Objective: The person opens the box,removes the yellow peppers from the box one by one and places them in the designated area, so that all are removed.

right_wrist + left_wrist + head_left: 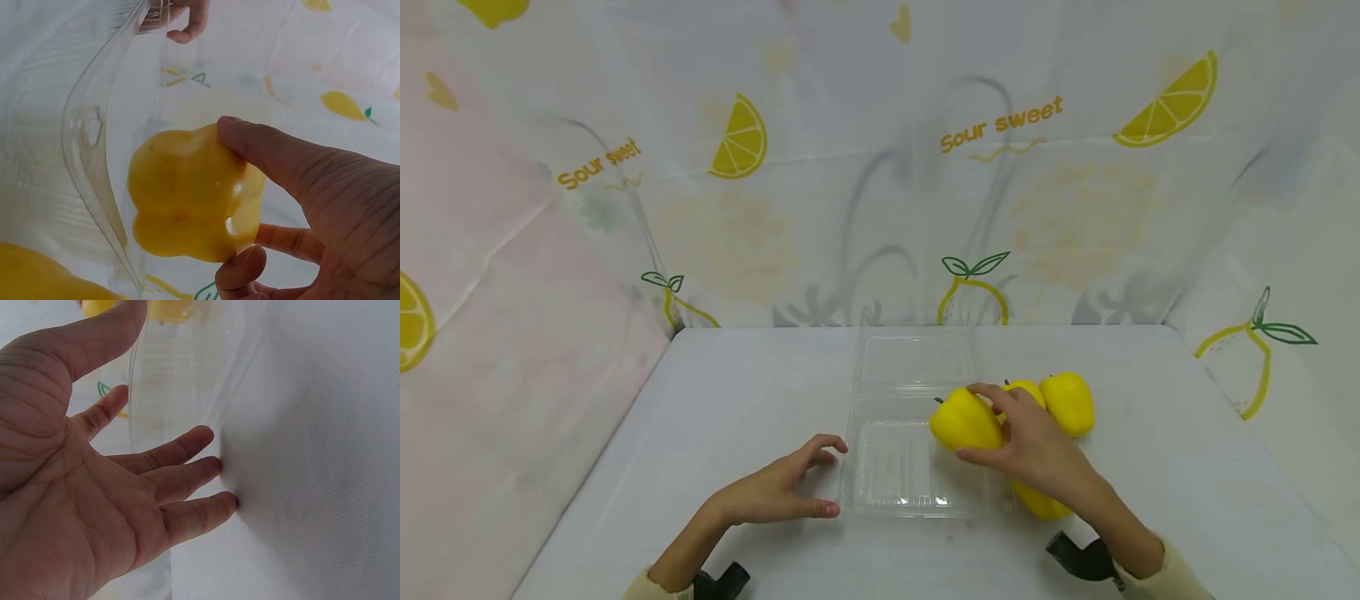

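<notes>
My right hand (1037, 446) grips a yellow bell pepper (964, 419) between thumb and fingers, over the right part of a clear plastic clamshell box (887, 492). In the right wrist view the lobed underside of that pepper (187, 194) faces the camera, beside the box's rim (75, 150). The box lies with its lid (917, 362) folded back behind it. At the box's left edge is my left hand (782, 487), thumb and fingers spread. The left wrist view shows its fingertips (203, 434) low at the tabletop, beside the box wall (175, 387).
More yellow peppers lie right of the box: one at the back right (1069, 404), one partly behind my right hand (1026, 390), another under the wrist (1041, 500). A lemon-printed cloth (850, 208) rises behind the white table (760, 375).
</notes>
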The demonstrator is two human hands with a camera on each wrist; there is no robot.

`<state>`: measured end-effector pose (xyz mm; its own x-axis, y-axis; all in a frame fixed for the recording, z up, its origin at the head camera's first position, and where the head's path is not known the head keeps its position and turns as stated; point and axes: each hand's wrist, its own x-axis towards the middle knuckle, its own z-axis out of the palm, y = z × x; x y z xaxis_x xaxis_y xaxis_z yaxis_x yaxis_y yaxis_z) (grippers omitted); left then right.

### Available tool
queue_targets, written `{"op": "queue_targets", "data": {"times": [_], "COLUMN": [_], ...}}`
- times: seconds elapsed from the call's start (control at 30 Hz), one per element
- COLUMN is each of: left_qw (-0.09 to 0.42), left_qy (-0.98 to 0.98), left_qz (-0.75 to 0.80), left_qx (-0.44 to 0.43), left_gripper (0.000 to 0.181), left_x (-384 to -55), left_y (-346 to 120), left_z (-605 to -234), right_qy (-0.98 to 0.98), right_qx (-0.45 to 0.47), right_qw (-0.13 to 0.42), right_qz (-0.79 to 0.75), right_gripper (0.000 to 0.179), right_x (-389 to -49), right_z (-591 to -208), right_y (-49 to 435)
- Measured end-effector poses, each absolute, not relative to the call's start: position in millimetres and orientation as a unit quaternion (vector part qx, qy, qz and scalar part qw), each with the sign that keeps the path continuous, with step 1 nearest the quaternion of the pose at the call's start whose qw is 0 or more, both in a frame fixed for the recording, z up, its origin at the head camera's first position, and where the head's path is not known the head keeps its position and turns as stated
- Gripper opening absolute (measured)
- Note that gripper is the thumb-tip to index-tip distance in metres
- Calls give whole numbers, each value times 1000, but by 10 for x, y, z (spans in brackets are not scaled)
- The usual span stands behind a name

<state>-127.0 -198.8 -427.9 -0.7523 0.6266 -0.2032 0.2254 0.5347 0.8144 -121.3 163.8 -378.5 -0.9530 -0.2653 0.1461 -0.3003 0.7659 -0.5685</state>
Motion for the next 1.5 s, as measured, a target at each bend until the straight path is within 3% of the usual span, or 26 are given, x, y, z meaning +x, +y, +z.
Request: {"op": "queue_targets", "data": {"times": [0.73, 1.5], "left_qw": [248, 243], "left_qy": [841, 839], "left_qz": [412, 410], "left_qx": [249, 264], "left_gripper": [71, 68], "left_x": [-1267, -1271], "left_y": [-1988, -1992], "left_z": [-4275, -4264], "right_qy": [-938, -948], "right_qx": [135, 93], "right_qw": [51, 32], "right_qz": [316, 304], "right_gripper": [75, 78], "right_x": [-1145, -1054], "right_z": [-3675, -3562], "right_y": [2019, 2427]}}
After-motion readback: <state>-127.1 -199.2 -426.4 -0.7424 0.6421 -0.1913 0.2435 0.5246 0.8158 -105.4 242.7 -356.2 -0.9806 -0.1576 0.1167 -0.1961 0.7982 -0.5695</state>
